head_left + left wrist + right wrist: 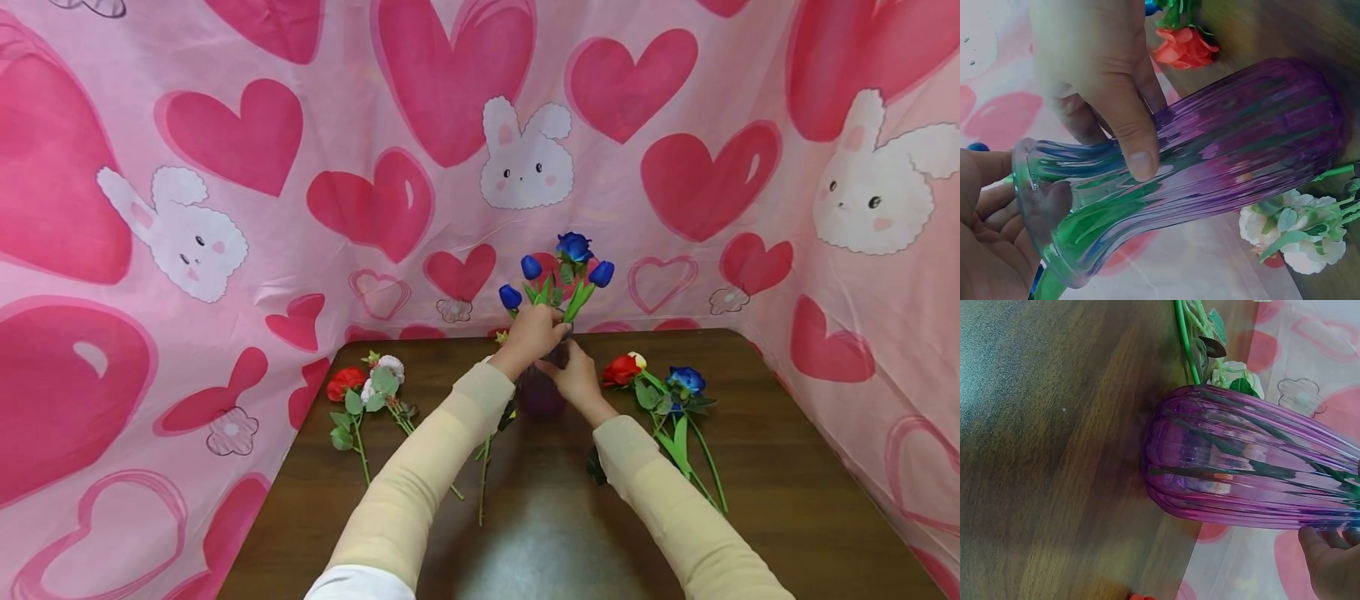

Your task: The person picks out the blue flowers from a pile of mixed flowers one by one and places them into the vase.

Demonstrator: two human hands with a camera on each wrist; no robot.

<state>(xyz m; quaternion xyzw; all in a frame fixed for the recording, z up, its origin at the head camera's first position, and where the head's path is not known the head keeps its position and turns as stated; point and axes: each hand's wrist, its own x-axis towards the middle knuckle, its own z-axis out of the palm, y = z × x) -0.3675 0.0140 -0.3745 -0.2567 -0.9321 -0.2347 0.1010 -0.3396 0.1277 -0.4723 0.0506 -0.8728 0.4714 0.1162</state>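
A ribbed glass vase [542, 398], purple at the base and clear at its flared rim, appears upright on the table in the head view. Green stems run down inside the vase [1241, 144]. Above its mouth rise a blue rose [574, 247] and several blue tulips [531, 267]. My left hand [534, 337] is at the rim, its fingers curled about the green stems; their exact contact is partly hidden. My right hand [577, 375] grips the neck, the thumb across the glass in the left wrist view. In the right wrist view only some fingers [1310, 547] show beside the vase.
On the dark wooden table [795, 467], a red rose [347, 383] and white flowers [386, 379] lie at left. Another red rose [621, 369] and a blue rose [686, 381] lie at right. A heart-patterned pink cloth [457, 208] hangs behind the table.
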